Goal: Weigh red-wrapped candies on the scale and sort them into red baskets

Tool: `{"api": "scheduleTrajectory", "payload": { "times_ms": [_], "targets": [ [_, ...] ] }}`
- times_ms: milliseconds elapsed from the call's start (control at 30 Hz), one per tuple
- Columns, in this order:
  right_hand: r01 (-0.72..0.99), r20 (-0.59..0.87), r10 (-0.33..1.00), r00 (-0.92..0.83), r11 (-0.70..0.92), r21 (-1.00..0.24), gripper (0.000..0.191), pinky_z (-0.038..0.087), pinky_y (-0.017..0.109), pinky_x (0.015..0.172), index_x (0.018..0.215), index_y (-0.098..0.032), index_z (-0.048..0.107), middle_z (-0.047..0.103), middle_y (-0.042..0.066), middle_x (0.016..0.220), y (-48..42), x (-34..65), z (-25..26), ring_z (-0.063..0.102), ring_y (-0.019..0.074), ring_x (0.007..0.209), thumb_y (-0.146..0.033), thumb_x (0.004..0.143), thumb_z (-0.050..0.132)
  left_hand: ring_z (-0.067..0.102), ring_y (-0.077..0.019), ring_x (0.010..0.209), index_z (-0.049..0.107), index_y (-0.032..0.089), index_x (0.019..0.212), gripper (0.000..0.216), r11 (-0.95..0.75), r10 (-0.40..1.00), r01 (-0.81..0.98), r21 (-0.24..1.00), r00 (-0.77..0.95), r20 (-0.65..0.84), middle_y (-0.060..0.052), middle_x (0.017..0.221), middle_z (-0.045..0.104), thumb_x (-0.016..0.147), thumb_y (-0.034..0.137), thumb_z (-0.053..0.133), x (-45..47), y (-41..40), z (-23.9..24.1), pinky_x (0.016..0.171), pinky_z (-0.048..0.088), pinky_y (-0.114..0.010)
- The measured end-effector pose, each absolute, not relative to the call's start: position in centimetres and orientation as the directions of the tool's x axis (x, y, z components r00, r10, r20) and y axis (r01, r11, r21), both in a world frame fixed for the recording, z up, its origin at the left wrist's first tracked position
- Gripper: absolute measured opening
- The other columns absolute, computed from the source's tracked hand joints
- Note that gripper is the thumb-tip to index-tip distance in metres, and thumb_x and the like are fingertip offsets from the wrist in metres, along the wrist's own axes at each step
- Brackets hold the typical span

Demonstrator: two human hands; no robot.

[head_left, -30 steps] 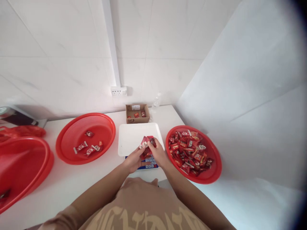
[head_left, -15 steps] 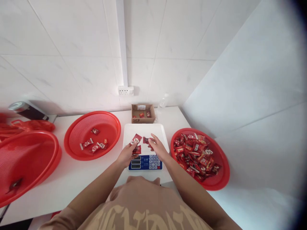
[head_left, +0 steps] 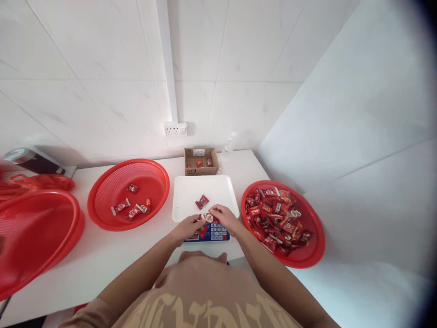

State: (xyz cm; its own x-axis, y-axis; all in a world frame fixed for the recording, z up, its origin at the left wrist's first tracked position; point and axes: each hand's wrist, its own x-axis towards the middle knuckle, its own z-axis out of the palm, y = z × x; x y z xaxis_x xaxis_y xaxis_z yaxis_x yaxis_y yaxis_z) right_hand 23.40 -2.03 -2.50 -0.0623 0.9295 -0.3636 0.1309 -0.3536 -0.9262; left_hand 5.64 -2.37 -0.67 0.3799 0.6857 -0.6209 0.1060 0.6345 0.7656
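My left hand is closed on red wrapped candies, one of them hanging low over the scale's keypad. Its thumb and fingers also pinch the left end of a red and white candy packet. At that packet's right end, my right hand is closed with fingertips gripping it. Both hands are over the front of a digital scale with a white pan and blue panel. One red candy packet lies on the pan just beyond the hands. Part of the display is hidden by my left hand.
To the right, a red basket holds many red candies. A red basket with several candies stands left, another red basket farther left. Behind the scale are a small cardboard box and a clear plastic bottle. A dark cylinder lies far left.
One candy packet now lies on the scale pan. My hands have come together lower, over the keypad, both holding one packet. The view has shifted slightly.
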Motion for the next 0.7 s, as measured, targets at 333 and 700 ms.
{"api": "scheduleTrajectory", "payload": {
  "times_ms": [333,700],
  "targets": [
    [0.218,-0.410,0.882,0.232,-0.458,-0.862,0.043,0.048,0.027,0.063,0.119,-0.021,0.054,0.061,0.007,0.109,-2.5,26.3,-3.2,0.063,0.0153,0.078,-0.038,0.079,0.050,0.065,-0.0123,0.086,0.047,0.019,0.112,0.040,0.585,0.810,-0.156,0.796,0.166,-0.563,-0.008,0.101,0.063,0.076,0.005,0.056,4.1,0.6,-0.6,0.092,0.047,-0.033],
    [0.024,-0.462,0.819,0.339,-0.499,-0.866,0.036,0.049,0.023,0.059,0.107,-0.019,0.059,0.065,0.004,0.088,-5.4,28.5,-4.0,0.062,0.0135,0.071,-0.032,0.074,0.059,0.033,-0.0283,0.133,0.037,0.024,0.137,0.067,0.301,0.912,0.317,0.899,0.181,-0.369,-0.012,0.143,0.040,0.076,0.040,0.062,6.1,3.3,3.8,0.108,0.026,-0.042]
  ]
}}
